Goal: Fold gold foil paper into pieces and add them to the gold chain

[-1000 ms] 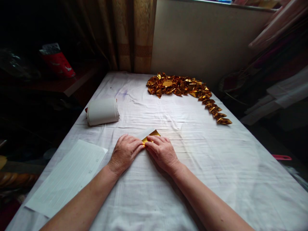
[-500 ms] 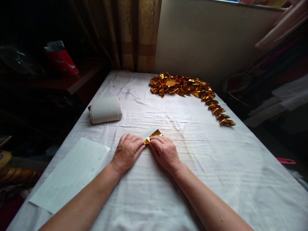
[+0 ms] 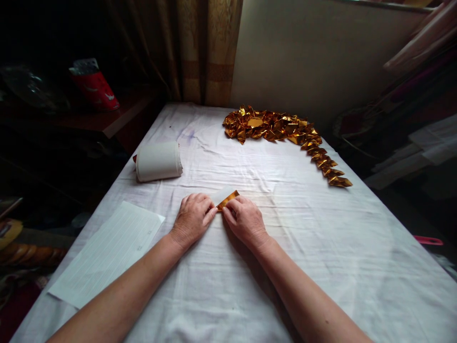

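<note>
A small sheet of gold foil paper [image 3: 227, 200], white on its back, lies partly folded on the cloth between my hands. A strip of its gold side shows along the near edge. My left hand [image 3: 195, 215] grips its left end with thumb and fingers closed together. At the right end, my right hand [image 3: 245, 218] pinches the folded gold strip. Fingers cover both ends of the sheet, so the whole fold is hidden.
On the white-clothed table [image 3: 307, 267], a curved stack of folded gold foil pieces [image 3: 274, 127] lies at the back right. A bent stack of white-backed sheets [image 3: 159, 162] rests at left, above a lined paper sheet [image 3: 110, 252]. A red cup [image 3: 96, 90] stands on a side table.
My fingers have shifted slightly along the gold strip, and my right hand has moved a little up the sheet. The view has tilted slightly.
</note>
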`<state>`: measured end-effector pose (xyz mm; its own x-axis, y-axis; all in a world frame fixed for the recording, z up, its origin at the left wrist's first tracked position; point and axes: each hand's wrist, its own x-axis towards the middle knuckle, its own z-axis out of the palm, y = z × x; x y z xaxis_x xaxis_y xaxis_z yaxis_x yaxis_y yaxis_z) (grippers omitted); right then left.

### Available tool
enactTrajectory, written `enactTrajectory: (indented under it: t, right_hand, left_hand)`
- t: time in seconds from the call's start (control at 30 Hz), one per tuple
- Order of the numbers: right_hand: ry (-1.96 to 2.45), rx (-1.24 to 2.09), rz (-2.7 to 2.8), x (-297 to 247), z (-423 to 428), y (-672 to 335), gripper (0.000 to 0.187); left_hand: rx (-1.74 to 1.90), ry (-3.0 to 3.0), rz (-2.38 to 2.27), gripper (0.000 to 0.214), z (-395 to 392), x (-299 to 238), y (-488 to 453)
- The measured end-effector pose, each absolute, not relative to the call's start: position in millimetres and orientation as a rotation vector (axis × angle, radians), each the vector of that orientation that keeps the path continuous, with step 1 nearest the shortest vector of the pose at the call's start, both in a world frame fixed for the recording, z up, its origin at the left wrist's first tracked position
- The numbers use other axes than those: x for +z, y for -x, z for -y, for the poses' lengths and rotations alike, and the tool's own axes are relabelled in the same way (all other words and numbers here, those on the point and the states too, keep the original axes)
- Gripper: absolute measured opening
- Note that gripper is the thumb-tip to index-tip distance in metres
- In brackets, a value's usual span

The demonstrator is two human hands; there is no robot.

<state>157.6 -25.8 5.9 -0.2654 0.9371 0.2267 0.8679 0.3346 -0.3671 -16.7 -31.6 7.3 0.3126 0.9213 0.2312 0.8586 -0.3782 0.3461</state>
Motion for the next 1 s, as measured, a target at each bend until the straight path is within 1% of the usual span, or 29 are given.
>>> enactTrajectory:
  t: [0.27,0.5,0.67,0.87,1.0]
  right_hand:
    - [1.688,0.229,2.168,8.2,26.2,-152.8,0.013]
    - [1.645,0.229,2.127,3.1,27.0,-152.8,0.01]
    - [1.633,0.256,2.119,0.5,26.6,-153.7,0.007]
    - [1.601,0.298,2.108,1.8,24.5,-154.8,0.012]
    - [1.645,0.311,2.121,5.9,23.6,-151.9,0.011]
  left_hand:
    - [0.577,-2.413,-1.747,0.016,29.4,7.7,10.2]
    - [0.612,-2.407,-1.76,0.017,27.7,6.2,10.4]
    - [0.612,-2.366,-1.775,0.014,27.2,5.0,10.1]
    - [0.635,-2.302,-1.774,0.01,24.9,2.2,10.6]
    - [0.635,-2.282,-1.781,0.008,23.7,1.8,10.0]
